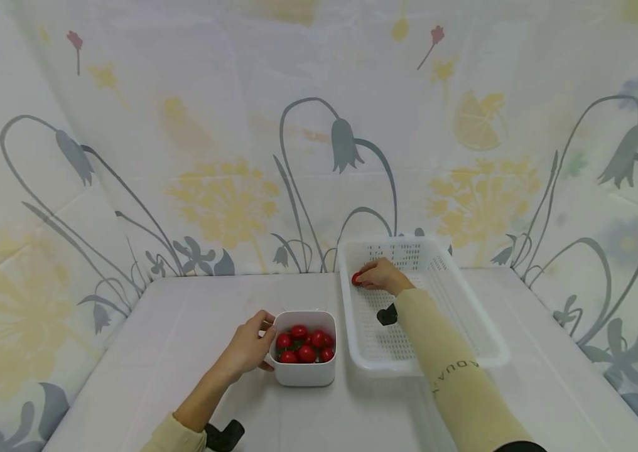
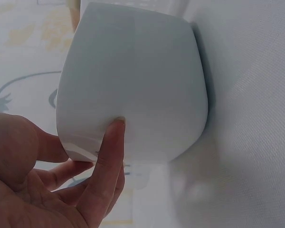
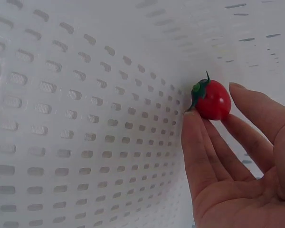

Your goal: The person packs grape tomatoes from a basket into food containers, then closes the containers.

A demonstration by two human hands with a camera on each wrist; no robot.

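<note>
In the head view, my left hand [image 1: 248, 345] holds the near-left side of a square white container [image 1: 304, 375]. Its thumb is at the rim, and a finger [image 2: 109, 154] presses the outer wall in the left wrist view. Several red cherry tomatoes [image 1: 306, 354] fill the container. My right hand [image 1: 381, 276] reaches into a white perforated basket [image 1: 491, 351]. There its fingertips pinch one cherry tomato [image 3: 216, 100] with a green calyx, close to the basket's wall.
The basket stands right of the container on a white-covered table [image 1: 183, 320], its far end near a flower-printed backdrop [image 1: 228, 125]. A black strap piece [image 1: 387, 315] shows by the right sleeve. Another black piece [image 1: 225, 435] is at the left cuff.
</note>
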